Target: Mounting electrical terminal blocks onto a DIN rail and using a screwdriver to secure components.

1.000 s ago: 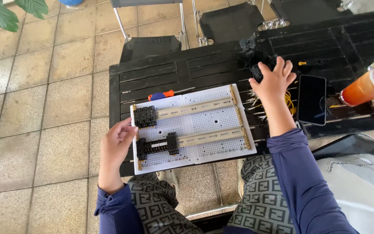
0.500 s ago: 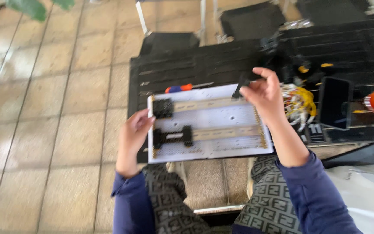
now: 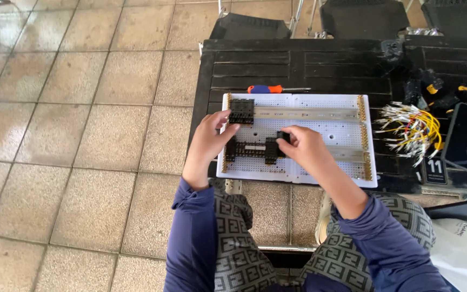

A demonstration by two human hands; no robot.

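A white perforated board [image 3: 325, 121] with two metal rails lies on a black slatted table [image 3: 298, 62]. One black socket block [image 3: 241, 111] sits on the upper rail at the left. A row of black blocks [image 3: 251, 149] sits on the lower rail. My right hand [image 3: 301, 148] pinches a small black block [image 3: 283, 136] against the right end of that row. My left hand [image 3: 210, 138] rests on the board's left edge, its thumb touching near the upper block.
A screwdriver [image 3: 268, 88] with a red and blue handle lies behind the board. A bundle of yellow and white wires [image 3: 414, 130], a dark phone [image 3: 466, 138] and black parts [image 3: 433, 86] lie at the right. Black chairs [image 3: 249, 26] stand behind the table on a tiled floor.
My right hand came back from the far right of the table with a black block and set it down at the lower rail. My left hand stayed at the board's left edge.
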